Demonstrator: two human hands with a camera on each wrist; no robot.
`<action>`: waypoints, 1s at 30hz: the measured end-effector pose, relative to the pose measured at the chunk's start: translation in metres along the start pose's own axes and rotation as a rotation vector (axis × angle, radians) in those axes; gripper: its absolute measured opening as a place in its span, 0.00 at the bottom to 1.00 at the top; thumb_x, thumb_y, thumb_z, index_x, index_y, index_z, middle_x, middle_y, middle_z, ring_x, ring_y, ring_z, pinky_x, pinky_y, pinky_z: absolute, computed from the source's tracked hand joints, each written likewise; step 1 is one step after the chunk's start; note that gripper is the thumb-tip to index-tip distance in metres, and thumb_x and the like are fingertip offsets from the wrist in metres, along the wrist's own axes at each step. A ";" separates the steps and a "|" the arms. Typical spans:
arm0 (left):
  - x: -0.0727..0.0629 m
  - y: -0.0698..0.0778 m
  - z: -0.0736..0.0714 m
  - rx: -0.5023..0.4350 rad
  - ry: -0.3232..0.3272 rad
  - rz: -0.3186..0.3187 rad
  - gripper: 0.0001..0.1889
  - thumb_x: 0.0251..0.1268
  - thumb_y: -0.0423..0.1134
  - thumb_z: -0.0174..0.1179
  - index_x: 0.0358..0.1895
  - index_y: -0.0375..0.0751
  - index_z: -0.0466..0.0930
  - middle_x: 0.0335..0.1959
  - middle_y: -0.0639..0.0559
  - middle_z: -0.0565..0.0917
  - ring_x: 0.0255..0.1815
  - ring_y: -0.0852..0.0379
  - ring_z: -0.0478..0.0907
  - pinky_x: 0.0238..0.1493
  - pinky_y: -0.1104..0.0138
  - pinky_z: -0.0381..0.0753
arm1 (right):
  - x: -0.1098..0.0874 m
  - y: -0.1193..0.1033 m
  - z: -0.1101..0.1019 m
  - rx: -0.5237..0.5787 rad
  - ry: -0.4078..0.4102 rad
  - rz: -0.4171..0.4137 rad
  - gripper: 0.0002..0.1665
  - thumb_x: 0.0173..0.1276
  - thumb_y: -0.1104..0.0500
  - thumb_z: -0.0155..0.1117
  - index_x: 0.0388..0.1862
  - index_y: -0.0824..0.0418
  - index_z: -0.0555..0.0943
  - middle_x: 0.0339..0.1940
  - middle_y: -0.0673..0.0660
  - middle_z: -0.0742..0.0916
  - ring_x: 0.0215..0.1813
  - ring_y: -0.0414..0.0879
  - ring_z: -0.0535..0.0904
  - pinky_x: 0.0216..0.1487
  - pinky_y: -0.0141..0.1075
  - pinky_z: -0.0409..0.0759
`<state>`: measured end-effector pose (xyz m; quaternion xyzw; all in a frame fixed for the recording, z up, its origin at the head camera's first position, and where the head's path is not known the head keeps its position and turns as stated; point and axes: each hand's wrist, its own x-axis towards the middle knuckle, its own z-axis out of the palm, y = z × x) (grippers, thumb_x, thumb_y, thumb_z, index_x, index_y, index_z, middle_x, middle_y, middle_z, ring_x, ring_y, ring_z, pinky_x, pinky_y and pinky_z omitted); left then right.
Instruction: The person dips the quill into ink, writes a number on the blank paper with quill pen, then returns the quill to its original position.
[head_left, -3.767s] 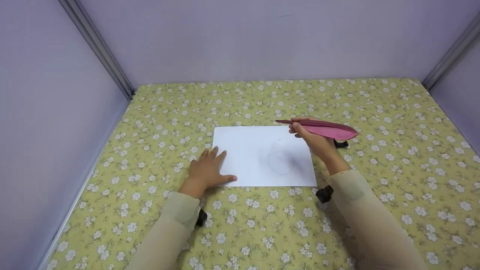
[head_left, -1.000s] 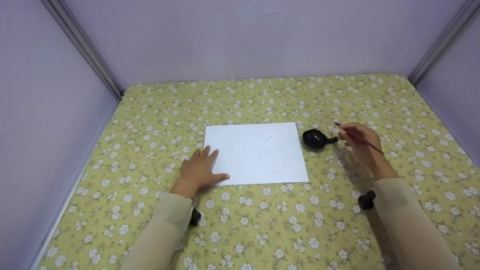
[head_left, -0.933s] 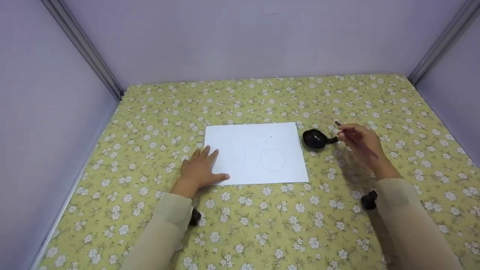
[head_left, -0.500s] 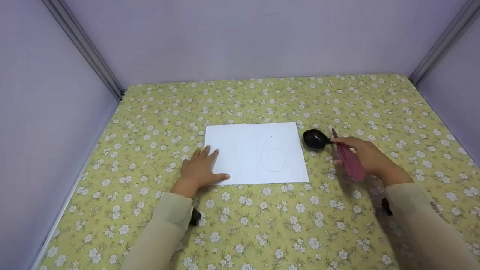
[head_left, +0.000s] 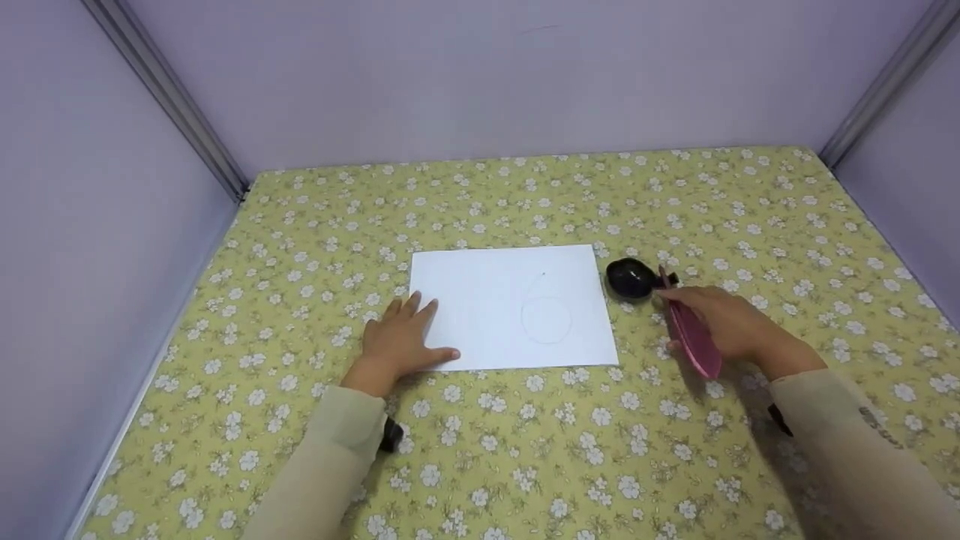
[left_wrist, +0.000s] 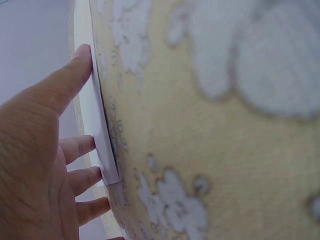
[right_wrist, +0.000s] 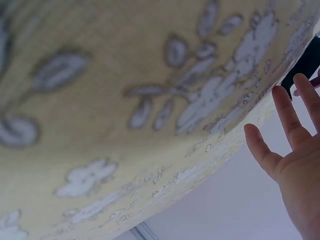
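My left hand [head_left: 397, 341] lies spread with straight fingers on the left edge of a white sheet of paper [head_left: 480, 307]. In the left wrist view its thumb and fingertips touch the paper's edge. A thin pencil-like line on the sheet forms a figure 6 [head_left: 546, 343]. To the right of the sheet, my right hand [head_left: 724, 322] pinches a pink feather pen [head_left: 696, 341], whose dark tip points away and overlaps the handle of a small black pot [head_left: 630, 279]. Other right-hand fingers look fairly straight in the right wrist view; the thumb and forefinger are hidden there.
Yellow flowered cloth [head_left: 480, 465] covers the table. Pale lilac panels [head_left: 465, 82] stand behind and at both sides, joined by grey metal posts [head_left: 180, 105]. Dark wrist-worn gear [head_left: 391, 433] shows below the left cuff.
From over the sheet, my right hand has moved right and down to the black pot's handle, turning the feather pen. The drawn curve has become a closed 6. My left hand stays on the paper.
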<state>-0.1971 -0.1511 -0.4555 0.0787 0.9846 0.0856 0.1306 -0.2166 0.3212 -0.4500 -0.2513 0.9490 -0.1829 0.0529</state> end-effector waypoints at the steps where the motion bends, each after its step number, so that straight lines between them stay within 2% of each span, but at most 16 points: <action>1: 0.000 0.000 0.000 0.001 0.000 0.000 0.51 0.52 0.73 0.55 0.76 0.51 0.50 0.77 0.47 0.45 0.75 0.39 0.41 0.65 0.36 0.50 | 0.000 0.000 0.001 -0.013 -0.001 0.000 0.49 0.56 0.35 0.68 0.72 0.54 0.65 0.63 0.68 0.73 0.60 0.66 0.70 0.53 0.61 0.72; 8: -0.001 0.000 -0.001 -0.004 0.002 0.016 0.51 0.53 0.73 0.55 0.76 0.51 0.50 0.77 0.46 0.46 0.75 0.38 0.42 0.63 0.35 0.51 | -0.001 0.004 0.005 -0.086 0.017 -0.013 0.49 0.54 0.36 0.70 0.72 0.50 0.66 0.63 0.64 0.75 0.59 0.62 0.71 0.51 0.61 0.73; 14: -0.001 0.001 -0.002 -0.025 -0.001 0.022 0.51 0.53 0.72 0.55 0.76 0.51 0.49 0.77 0.46 0.45 0.75 0.38 0.41 0.64 0.35 0.50 | 0.000 0.008 0.008 -0.152 0.044 -0.079 0.39 0.59 0.50 0.67 0.70 0.49 0.67 0.62 0.62 0.77 0.60 0.62 0.71 0.50 0.61 0.73; 16: -0.001 0.001 -0.002 -0.026 0.001 0.021 0.51 0.53 0.72 0.55 0.76 0.51 0.50 0.77 0.46 0.46 0.75 0.38 0.41 0.64 0.36 0.49 | 0.000 0.008 0.008 -0.162 0.042 -0.084 0.38 0.61 0.51 0.65 0.70 0.49 0.67 0.62 0.63 0.76 0.60 0.63 0.70 0.50 0.62 0.73; 23: 0.001 0.003 -0.002 -0.017 0.007 0.018 0.51 0.53 0.72 0.56 0.76 0.50 0.51 0.77 0.46 0.47 0.75 0.38 0.42 0.64 0.36 0.50 | -0.005 0.007 0.003 -0.114 -0.010 -0.027 0.38 0.64 0.51 0.63 0.73 0.47 0.63 0.65 0.65 0.73 0.63 0.65 0.67 0.53 0.65 0.69; 27: 0.003 0.003 -0.003 -0.041 0.016 0.010 0.51 0.51 0.72 0.58 0.76 0.50 0.52 0.76 0.45 0.48 0.74 0.38 0.44 0.64 0.36 0.50 | -0.008 0.005 -0.006 -0.090 -0.044 0.026 0.42 0.63 0.52 0.65 0.74 0.49 0.60 0.66 0.66 0.71 0.64 0.67 0.66 0.54 0.66 0.68; 30: 0.004 0.003 -0.004 -0.049 0.024 0.006 0.52 0.50 0.71 0.59 0.75 0.49 0.54 0.76 0.43 0.49 0.74 0.39 0.45 0.64 0.36 0.50 | -0.008 0.003 -0.014 -0.056 -0.030 0.062 0.40 0.65 0.54 0.63 0.74 0.52 0.61 0.65 0.67 0.72 0.62 0.67 0.68 0.52 0.65 0.70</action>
